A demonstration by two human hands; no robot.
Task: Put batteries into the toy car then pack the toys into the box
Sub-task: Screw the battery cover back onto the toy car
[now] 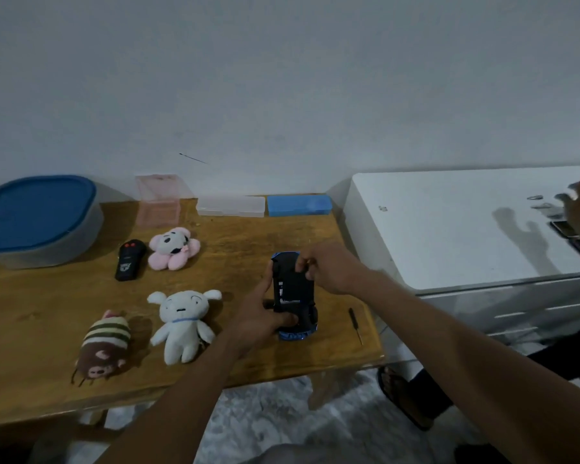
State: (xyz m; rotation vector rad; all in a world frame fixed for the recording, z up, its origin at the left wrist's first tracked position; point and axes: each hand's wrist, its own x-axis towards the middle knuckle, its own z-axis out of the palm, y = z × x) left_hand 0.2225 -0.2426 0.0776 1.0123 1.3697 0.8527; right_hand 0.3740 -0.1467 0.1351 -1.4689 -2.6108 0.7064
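toy car point(293, 293) above wooden table point(238, 252) | white wall point(282, 78) behind | white cabinet point(449, 229) beside

My only view: head-worn wide-angle camera, looking forward and down, close over wooden surface point(215, 279), wall filling upper half; no second view.

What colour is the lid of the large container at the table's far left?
The lid is blue, clearest in the head view.

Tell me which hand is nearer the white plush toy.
Left. The left hand grips the near end of the toy car, just right of the white plush toy; the right hand holds its far end, farther right.
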